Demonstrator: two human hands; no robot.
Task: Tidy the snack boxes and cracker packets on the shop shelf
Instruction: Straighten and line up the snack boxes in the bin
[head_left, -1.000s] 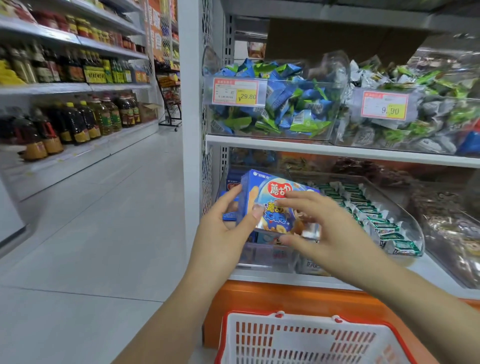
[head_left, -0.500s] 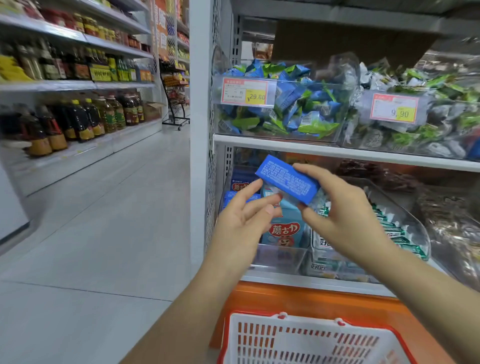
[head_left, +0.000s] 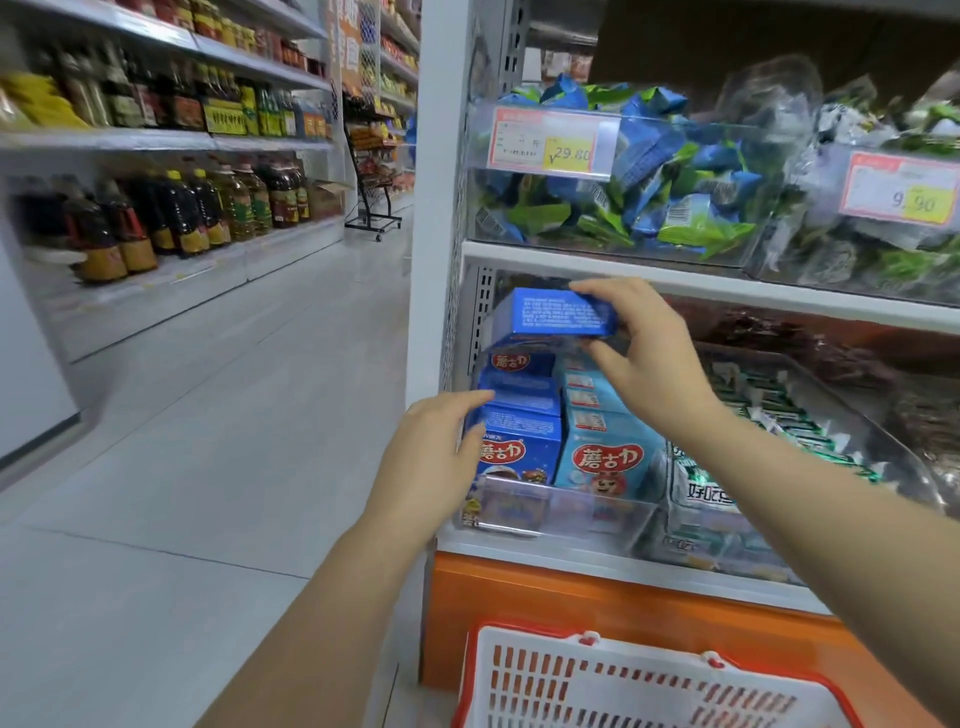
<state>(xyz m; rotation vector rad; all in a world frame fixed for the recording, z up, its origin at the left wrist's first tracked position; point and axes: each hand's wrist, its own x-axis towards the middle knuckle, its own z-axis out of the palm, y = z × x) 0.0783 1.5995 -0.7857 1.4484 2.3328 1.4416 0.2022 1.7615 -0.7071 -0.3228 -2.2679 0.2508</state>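
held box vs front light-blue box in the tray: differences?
The held box is dark blue; the front tray box is light blue. The held box is gripped in the air by the right hand, fine print facing us; the front tray box stands in the clear tray, logo facing out. Both are cartons.

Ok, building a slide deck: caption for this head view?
Right hand grips a blue snack box above the bin; left hand hovers beside stacked boxes.
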